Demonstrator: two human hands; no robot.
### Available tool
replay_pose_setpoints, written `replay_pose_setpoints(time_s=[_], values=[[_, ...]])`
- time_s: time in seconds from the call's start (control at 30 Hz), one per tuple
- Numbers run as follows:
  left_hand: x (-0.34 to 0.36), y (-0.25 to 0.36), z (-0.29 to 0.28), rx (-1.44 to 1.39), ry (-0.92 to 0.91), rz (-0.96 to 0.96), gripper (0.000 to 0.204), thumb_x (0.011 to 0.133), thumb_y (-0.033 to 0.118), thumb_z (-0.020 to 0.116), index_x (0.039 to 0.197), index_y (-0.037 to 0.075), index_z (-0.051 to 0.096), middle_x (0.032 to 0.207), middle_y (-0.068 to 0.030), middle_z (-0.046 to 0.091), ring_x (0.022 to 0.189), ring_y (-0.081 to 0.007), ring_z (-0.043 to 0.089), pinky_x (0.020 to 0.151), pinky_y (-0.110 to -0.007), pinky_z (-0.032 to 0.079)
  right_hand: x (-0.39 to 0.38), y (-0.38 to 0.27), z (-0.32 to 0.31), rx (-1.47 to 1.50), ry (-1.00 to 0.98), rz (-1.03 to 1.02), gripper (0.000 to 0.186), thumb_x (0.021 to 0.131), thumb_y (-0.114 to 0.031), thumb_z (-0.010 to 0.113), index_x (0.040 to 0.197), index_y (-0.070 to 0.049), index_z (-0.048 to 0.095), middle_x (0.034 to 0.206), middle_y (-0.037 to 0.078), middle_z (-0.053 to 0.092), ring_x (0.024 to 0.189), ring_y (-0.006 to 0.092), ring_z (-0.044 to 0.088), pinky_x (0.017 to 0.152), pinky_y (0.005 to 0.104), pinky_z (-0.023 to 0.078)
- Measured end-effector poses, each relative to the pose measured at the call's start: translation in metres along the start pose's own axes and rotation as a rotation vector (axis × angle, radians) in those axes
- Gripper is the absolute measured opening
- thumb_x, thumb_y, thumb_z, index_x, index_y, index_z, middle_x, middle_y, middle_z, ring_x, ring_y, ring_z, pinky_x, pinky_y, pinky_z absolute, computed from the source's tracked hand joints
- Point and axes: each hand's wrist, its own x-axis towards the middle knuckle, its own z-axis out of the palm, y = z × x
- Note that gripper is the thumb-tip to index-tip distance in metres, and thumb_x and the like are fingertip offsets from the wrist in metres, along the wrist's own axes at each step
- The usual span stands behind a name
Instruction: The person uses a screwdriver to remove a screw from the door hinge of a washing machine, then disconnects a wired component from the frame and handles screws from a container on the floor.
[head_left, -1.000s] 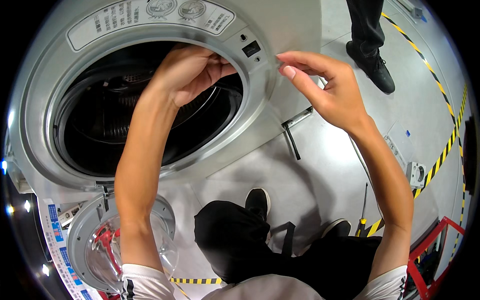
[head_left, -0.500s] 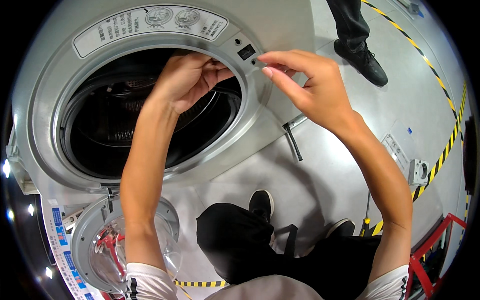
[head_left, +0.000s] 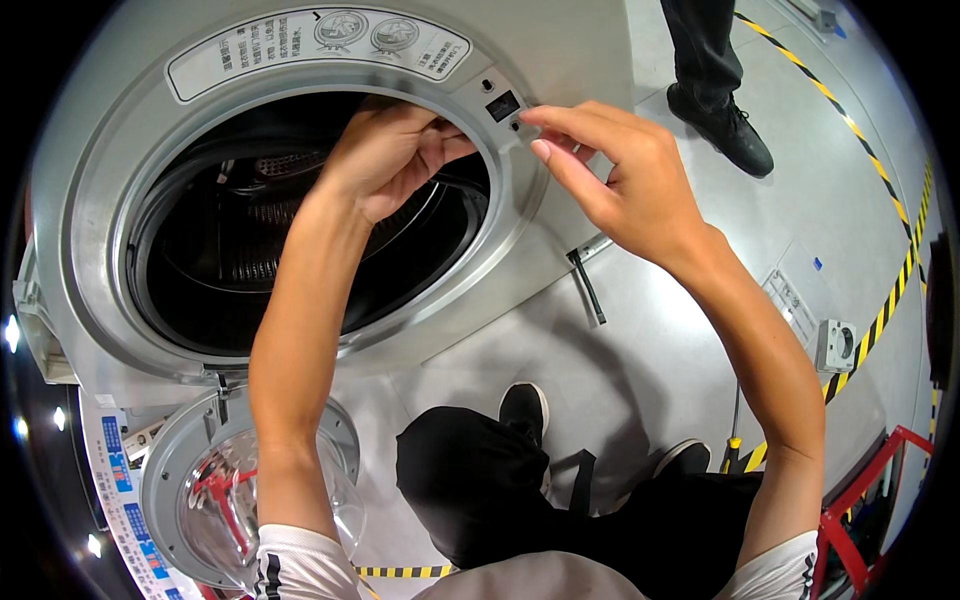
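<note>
Washer door (head_left: 163, 490) open | dark latch slot (head_left: 503, 107) on washer front (head_left: 575, 60), between two small holes; fixing undetermined from where I stand | right hand (head_left: 640, 185) beside lower hole (head_left: 516, 127), thumb-forefinger slightly parted | left hand (head_left: 390, 165) inside opening, grip indeterminable

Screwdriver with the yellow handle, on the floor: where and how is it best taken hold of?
Probably by the yellow-and-black handle, right hand coming from above: the handle is thicker than the slim shaft and lies at the end nearer the person.
</note>
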Motion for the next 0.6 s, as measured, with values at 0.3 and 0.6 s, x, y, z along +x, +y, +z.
replay_pose_setpoints(time_s=[0.3, 0.6], values=[[0.0007, -0.0044, 0.0021, -0.03, 0.06, 0.024, 0.018, 0.09, 0.007, 0.05, 0.104, -0.004, 0.055, 0.099, -0.0122, 0.061, 0.087, -0.0183, 0.063, 0.077, -0.029, 0.056, -0.0022, -0.001, -0.0031, -0.001, -0.027, 0.013, 0.019, 0.08, -0.008, 0.062, 0.098, -0.004, 0.064, 0.074, 0.01, 0.061, 0.065, 0.0234, 0.059, 0.06, 0.031, 0.047], [0.0025, 0.0007, 0.0045, 0.059, 0.055, -0.044, 0.015, 0.086, 0.001, 0.05, 0.098, -0.005, 0.058, 0.094, -0.0107, 0.061, 0.083, -0.0148, 0.061, 0.078, -0.029, 0.055, -0.0026, -0.0002, -0.0004, 0.027, -0.028, 0.063, 0.019, 0.08, -0.008, 0.061, 0.099, -0.003, 0.064, 0.076, 0.011, 0.062, 0.065, 0.0219, 0.06, 0.06, 0.0285, 0.05]])
